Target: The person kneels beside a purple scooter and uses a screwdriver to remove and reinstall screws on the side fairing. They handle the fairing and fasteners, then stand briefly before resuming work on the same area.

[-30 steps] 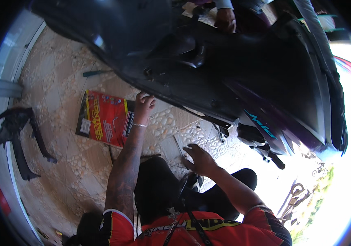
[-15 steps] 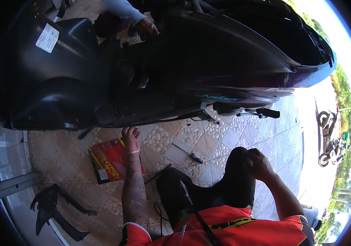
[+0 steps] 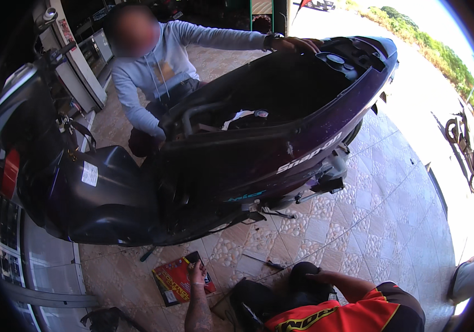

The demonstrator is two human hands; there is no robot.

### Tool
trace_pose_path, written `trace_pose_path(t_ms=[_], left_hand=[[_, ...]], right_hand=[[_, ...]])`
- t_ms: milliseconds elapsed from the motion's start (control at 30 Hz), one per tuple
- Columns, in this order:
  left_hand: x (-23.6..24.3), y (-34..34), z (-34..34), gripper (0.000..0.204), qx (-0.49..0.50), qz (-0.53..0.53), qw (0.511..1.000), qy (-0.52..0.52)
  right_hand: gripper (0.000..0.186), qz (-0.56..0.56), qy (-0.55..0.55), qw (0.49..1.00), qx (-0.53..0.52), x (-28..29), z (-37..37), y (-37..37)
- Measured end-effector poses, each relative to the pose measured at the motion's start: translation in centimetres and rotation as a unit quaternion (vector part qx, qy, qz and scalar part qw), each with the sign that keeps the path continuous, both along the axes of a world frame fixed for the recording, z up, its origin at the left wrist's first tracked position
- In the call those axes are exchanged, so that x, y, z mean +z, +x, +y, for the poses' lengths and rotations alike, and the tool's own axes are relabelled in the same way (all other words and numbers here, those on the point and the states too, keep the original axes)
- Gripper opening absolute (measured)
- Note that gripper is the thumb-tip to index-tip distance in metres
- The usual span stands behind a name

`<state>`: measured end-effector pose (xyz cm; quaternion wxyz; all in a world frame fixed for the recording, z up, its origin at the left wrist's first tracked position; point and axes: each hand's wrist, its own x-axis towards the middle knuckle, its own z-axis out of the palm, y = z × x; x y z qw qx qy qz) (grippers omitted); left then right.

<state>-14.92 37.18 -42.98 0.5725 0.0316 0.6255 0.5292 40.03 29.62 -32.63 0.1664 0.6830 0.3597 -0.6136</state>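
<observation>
My left hand (image 3: 198, 272) is over a red and black flat package (image 3: 180, 282) on the tiled floor. Its fingers are curled. At their tips shows a small dark shape (image 3: 193, 257); whether it is held or part of the package is unclear. My right hand (image 3: 319, 276) lies over my right knee (image 3: 303, 272), its fingers resting flat and partly hidden. Ahead stands a dark purple scooter (image 3: 314, 150), its seat off and its inner frame exposed. Between my knees and the scooter lies a screwdriver (image 3: 274, 265).
Across the scooter crouches a person in a pale hoodie (image 3: 137, 102), one hand (image 3: 298, 44) on its tail. A black plastic panel (image 3: 107, 320) lies at lower left. Another tool (image 3: 147, 254) lies under the scooter. A motorcycle (image 3: 464, 146) stands outside, and someone's pale clothing (image 3: 469, 276) shows at right.
My view has tilted up, bringing the other person and the scooter's open top into sight. My left hand has drawn back from the scooter's lower edge to the package. My right hand stays at my knee.
</observation>
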Motion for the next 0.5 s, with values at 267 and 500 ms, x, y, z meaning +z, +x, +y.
trace_pose_path(t_ms=[267,500], left_hand=[[-1.1,7.5,-7.1,0.045,-0.073,0.063,0.988,-0.117],[3.0,16.8,-9.6,0.095,-0.198,0.180,0.951,-0.153]], right_hand=[[0.108,0.102,-0.094,0.990,-0.031,-5.7,0.2,9.8],[0.074,-0.014,0.374,0.925,0.073,17.6,12.8,24.1]])
